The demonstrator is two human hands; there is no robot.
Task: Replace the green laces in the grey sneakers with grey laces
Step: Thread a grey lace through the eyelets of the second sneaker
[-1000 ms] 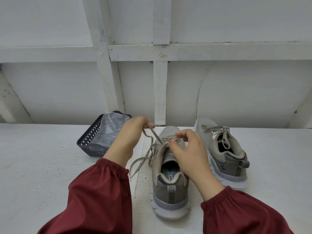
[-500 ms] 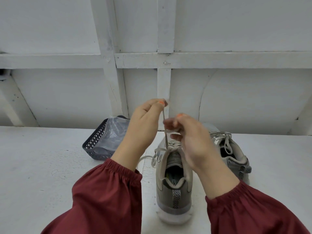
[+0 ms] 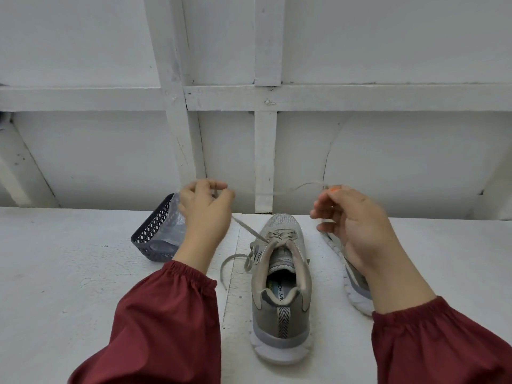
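1. Hands come first. Our left hand (image 3: 206,209) is raised above the tabletop (image 3: 69,273) with its fingers curled round a strand of the grey lace (image 3: 246,227). Our right hand (image 3: 357,228) hangs at about the same height. Its thumb and forefinger seem to pinch the lace's other end, though blur makes that stretch faint.
2. We judge that the 2 hands are spread wide to draw the lace taut through the top eyelets, taking out slack before any tying.
3. From our left hand, 1 strand slants down to the top eyelets of the near sneaker (image 3: 281,286). A thin, blurred length spans the gap between the hands. A loose loop lies on the tabletop just left of that sneaker.
4. The near sneaker stands upright on its sole in the middle of the tabletop. Its long axis runs from the front edge to the back edge, toe toward the back edge and heel toward us. That likely keeps the opening and eyelets facing us, so each hand can pull from its own side.
5. A second sneaker (image 3: 357,289) stands just right of the first, mostly hidden by our right hand, so we cannot tell its lacing.
6. A dark basket (image 3: 149,236) sits toward the back edge on the left and holds a clear plastic bag (image 3: 177,217).
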